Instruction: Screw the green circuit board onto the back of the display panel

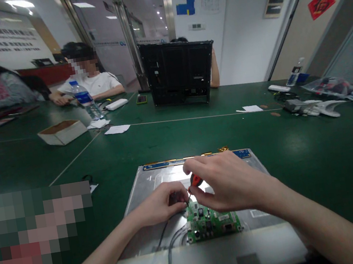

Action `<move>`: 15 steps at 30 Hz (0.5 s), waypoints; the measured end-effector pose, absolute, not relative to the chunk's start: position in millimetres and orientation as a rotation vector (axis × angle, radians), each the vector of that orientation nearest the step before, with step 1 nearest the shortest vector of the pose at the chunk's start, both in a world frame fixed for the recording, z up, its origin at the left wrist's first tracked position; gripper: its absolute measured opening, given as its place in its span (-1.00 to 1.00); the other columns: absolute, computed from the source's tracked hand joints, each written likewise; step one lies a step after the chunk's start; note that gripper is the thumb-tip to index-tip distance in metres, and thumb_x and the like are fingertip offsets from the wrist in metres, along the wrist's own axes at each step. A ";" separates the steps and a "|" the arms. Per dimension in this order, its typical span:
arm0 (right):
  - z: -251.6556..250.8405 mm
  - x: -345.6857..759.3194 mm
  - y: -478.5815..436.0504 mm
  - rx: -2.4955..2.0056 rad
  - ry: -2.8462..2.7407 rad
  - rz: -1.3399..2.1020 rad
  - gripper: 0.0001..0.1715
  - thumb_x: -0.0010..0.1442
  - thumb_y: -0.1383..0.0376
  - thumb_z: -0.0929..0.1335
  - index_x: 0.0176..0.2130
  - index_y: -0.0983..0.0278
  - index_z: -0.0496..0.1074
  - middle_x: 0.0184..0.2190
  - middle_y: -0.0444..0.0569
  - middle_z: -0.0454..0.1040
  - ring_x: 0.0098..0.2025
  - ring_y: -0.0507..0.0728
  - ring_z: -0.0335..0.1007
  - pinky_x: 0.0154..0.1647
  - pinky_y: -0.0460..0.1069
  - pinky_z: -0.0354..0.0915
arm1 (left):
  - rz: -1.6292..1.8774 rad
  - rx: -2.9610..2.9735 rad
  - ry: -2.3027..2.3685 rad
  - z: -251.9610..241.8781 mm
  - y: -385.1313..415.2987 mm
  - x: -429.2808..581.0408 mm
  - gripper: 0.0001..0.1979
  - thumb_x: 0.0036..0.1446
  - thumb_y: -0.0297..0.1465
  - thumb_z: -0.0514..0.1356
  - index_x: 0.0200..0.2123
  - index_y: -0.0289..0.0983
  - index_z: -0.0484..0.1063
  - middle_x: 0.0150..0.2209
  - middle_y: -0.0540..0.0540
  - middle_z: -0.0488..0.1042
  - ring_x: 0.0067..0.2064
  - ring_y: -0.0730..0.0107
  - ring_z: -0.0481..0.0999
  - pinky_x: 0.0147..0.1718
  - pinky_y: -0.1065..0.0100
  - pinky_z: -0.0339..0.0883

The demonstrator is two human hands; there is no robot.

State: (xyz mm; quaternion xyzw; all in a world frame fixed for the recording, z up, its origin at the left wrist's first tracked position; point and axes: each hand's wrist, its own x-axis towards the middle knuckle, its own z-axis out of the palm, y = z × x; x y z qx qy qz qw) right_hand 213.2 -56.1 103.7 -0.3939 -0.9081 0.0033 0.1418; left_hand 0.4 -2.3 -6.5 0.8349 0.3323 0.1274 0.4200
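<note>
A silver metal panel (145, 186), the back of a screen, lies flat on the green table (318, 158) in front of me. A green circuit board (211, 224) is mounted near its middle, with grey cables (167, 245) running toward me. My right hand (228, 182) is closed round a small screwdriver with a red and black handle (196, 179), its tip down at the board's upper left corner. My left hand (163, 203) is pinched shut right beside that tip, touching the corner of the board; what it holds is hidden.
A black monitor shell (178, 71) stands upright across the table. A cardboard box (62, 132), a water bottle (86, 99), paper slips and a phone lie at the far left. Cables and plastic parts (313, 106) sit at the right. Other people sit at the far side.
</note>
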 end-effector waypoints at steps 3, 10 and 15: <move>104.4 213.4 -55.8 -1.177 -2.619 0.035 -0.76 0.29 0.13 0.26 -0.20 0.27 0.30 -0.34 -0.08 0.51 -0.43 0.05 0.33 -0.51 -0.03 -0.10 | 0.320 2.097 0.831 -6.6 -2.5 -0.2 -0.84 0.09 -0.32 0.21 -0.34 -0.31 0.42 -0.42 -0.02 0.45 -0.34 0.29 0.41 -0.33 0.33 0.25; 105.1 212.8 -55.9 -1.154 -2.630 0.027 -0.82 0.20 0.30 0.25 -0.16 0.30 0.29 -0.28 -0.03 0.50 -0.42 0.05 0.32 -0.52 -0.03 -0.06 | 0.310 2.103 0.792 -9.4 -0.3 -1.5 -0.84 0.12 -0.33 0.20 -0.29 -0.31 0.44 -0.38 -0.04 0.46 -0.35 0.31 0.40 -0.37 0.36 0.24; 104.4 213.4 -55.5 -1.183 -2.619 0.065 -0.80 0.30 0.18 0.24 -0.19 0.27 0.29 -0.33 -0.07 0.53 -0.42 0.05 0.35 -0.51 -0.02 -0.08 | 0.302 2.113 0.786 -7.7 -0.3 -1.5 -0.86 0.13 -0.34 0.19 -0.30 -0.31 0.44 -0.41 -0.03 0.44 -0.38 0.33 0.38 -0.38 0.36 0.24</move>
